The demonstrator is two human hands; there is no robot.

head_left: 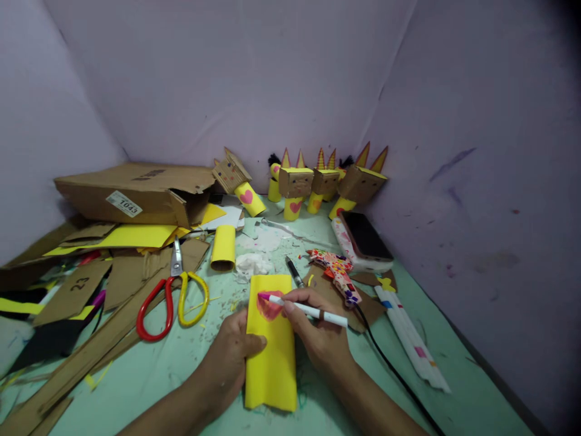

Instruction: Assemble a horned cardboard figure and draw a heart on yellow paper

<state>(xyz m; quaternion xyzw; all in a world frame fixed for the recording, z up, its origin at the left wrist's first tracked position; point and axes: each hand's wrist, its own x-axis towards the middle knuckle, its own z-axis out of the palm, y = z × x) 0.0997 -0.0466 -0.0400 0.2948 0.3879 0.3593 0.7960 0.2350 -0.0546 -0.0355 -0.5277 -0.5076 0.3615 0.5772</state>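
Note:
A yellow paper-covered tube (271, 357) lies flat on the green table (149, 369) in front of me. My left hand (229, 357) presses its left edge, thumb on the paper. My right hand (318, 330) holds a white marker (313, 311) with a pink tip. The tip touches a pink heart-like patch (269, 307) near the tube's far end.
Red-and-yellow scissors (175, 297) lie to the left beside cardboard scraps (91, 345) and a flattened box (136, 194). A small yellow roll (223, 247), several cardboard figures (313, 181), a phone (365, 237), a patterned glue gun (338, 274) and its black cord (390, 369) stand beyond.

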